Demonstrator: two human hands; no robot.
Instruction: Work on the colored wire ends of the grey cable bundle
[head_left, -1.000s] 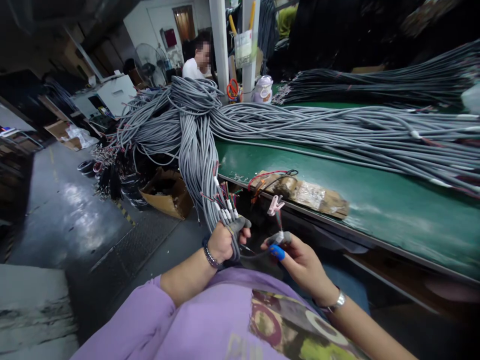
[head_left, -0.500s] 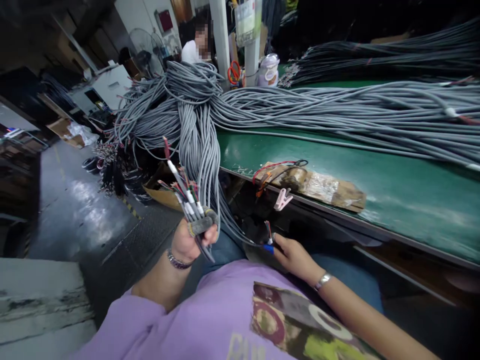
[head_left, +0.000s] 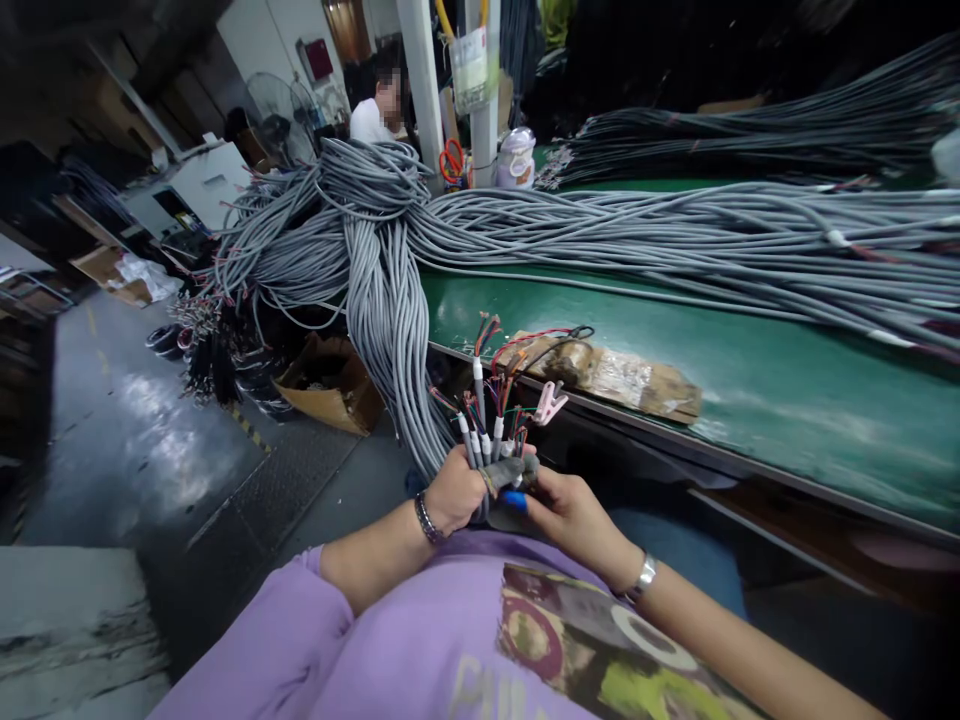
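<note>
A: Left hand [head_left: 459, 490] is fisted tight around a bunch of grey sheathed cable ends [head_left: 484, 430] with coloured wire tips, standing upright just below the front edge of the green-topped workbench [head_left: 750, 400].

B: And the right hand [head_left: 562, 510]?

A: Pressed against the left, fingers curled, thumb and a blue-capped fingertip [head_left: 514, 498] pinching at the base of that same bunch.

B: Where do those cables run?

A: Up over the bench's near-left corner into the big heap of grey cable [head_left: 360, 220] draped across it.

B: Anything else on the bench?

A: A taped brown cardboard slab [head_left: 622, 375] at its front edge, a pink clip [head_left: 550, 403] hanging just beneath.
</note>
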